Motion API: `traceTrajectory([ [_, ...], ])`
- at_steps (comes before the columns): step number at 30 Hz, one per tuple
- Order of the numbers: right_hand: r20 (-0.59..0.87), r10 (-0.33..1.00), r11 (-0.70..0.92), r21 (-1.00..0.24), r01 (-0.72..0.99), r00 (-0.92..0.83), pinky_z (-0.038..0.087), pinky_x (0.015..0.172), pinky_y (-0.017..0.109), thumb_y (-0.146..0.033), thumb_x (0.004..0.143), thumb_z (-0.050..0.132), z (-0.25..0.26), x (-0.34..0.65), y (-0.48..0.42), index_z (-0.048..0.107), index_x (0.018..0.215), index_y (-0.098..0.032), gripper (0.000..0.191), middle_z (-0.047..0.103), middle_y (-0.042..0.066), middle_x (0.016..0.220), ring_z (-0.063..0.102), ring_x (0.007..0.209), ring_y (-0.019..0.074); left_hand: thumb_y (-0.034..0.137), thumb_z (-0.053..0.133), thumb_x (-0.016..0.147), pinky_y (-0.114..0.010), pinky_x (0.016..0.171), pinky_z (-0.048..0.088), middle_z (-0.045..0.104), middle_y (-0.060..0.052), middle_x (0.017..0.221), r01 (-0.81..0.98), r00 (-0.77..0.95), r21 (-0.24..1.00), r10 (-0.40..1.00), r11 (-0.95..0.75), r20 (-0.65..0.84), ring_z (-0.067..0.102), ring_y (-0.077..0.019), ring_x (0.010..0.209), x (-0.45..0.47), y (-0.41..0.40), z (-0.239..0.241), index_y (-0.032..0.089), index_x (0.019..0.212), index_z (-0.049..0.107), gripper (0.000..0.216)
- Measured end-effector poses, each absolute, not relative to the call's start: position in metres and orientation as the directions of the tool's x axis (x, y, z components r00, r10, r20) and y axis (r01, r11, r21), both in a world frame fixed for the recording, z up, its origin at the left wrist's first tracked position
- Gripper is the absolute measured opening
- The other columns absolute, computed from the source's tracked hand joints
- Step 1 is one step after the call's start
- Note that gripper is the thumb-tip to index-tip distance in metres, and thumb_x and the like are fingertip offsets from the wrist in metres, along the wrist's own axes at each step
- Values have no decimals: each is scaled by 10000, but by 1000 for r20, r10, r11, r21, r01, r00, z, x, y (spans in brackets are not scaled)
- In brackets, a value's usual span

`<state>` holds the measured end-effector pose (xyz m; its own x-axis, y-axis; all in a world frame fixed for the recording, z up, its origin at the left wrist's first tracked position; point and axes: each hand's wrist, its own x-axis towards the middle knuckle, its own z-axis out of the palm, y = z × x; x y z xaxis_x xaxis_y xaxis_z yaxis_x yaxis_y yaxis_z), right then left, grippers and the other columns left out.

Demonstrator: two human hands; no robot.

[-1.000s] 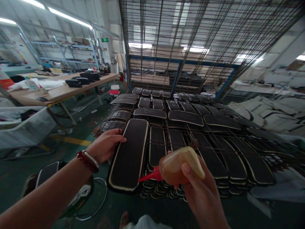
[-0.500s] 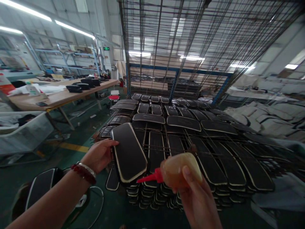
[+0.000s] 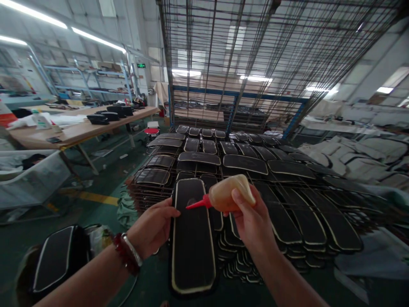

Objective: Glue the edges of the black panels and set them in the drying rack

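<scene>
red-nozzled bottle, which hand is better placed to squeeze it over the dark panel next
Probably the right hand: it grips the bottle, with the red nozzle over the dark panel. The left hand holds the panel's edge.

Left hand (image 3: 155,228) partly hidden behind panel (image 3: 193,243).

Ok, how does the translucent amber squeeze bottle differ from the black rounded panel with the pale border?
The translucent amber squeeze bottle tapers to a red nozzle; the black rounded panel is broad, flat-looking and pale-edged. The bottle looks shorter than the panel. The bottle is in the right hand, the panel in the left hand. Both are hand-held.
</scene>
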<state>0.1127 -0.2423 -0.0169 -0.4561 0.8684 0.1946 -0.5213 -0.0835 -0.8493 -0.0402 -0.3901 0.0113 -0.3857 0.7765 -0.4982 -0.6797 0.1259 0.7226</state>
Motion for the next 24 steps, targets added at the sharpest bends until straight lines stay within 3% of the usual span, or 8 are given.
traceTrajectory([
  [5, 148, 769, -153, -902, -404, -622, 508, 350, 216, -361, 761, 920, -9, 134, -246, 696, 1113, -198, 447, 658, 53, 888, 610, 626, 200, -41, 550, 716, -309, 631, 633, 794, -93, 807, -662, -433, 741, 748, 114, -502, 756, -210, 629, -48, -394, 11, 120, 1004, 642, 342],
  [10, 321, 838, 71, -866, -495, -442, 570, 484, 242, -319, 760, 922, 4, 133, -232, 663, 1162, -269, 481, 677, 59, 1028, 660, 840, 257, -27, 573, 701, -303, 630, 636, 795, -89, 797, -667, -403, 736, 776, 113, -485, 763, -215, 646, -51, -396, 12, 130, 932, 664, 294],
  [13, 329, 834, 52, -846, -530, -443, 580, 536, 251, -317, 769, 917, -1, 128, -238, 645, 1191, -285, 503, 694, 76, 1091, 669, 960, 296, -43, 549, 727, -304, 606, 637, 785, -88, 753, -666, -424, 740, 767, 97, -482, 759, -220, 627, -51, -394, 12, 123, 910, 676, 278],
  [17, 72, 723, -293, -869, -399, -687, 513, 390, 227, -367, 764, 924, -18, 133, -244, 687, 1166, -216, 489, 711, 91, 969, 662, 688, 235, -80, 493, 771, -305, 561, 634, 757, -80, 685, -658, -491, 751, 728, 49, -478, 743, -219, 576, -55, -393, 8, 120, 868, 669, 283],
  [19, -90, 677, -485, -802, -350, -730, 527, 399, 230, -387, 722, 958, -22, 139, -233, 724, 1080, -168, 480, 721, 112, 950, 662, 661, 222, -82, 482, 799, -293, 541, 630, 744, -70, 668, -665, -544, 747, 683, 3, -487, 728, -205, 548, -65, -391, 6, 125, 839, 655, 272],
  [21, -222, 719, -595, -686, -418, -659, 563, 466, 217, -316, 631, 1012, -19, 147, -215, 736, 1044, -158, 522, 730, 130, 1025, 695, 771, 235, -90, 475, 813, -274, 513, 620, 728, -53, 656, -671, -644, 730, 591, -130, -486, 708, -187, 518, -85, -388, 8, 125, 850, 652, 281],
  [24, -308, 810, -574, -595, -563, -500, 502, 406, 170, -178, 508, 1028, -7, 164, -191, 720, 1116, -185, 682, 701, 138, 1192, 705, 852, 247, -101, 447, 833, -235, 478, 596, 713, -33, 684, -604, -790, 699, 401, -382, -463, 677, -156, 499, -135, -376, 18, 118, 980, 657, 338],
])
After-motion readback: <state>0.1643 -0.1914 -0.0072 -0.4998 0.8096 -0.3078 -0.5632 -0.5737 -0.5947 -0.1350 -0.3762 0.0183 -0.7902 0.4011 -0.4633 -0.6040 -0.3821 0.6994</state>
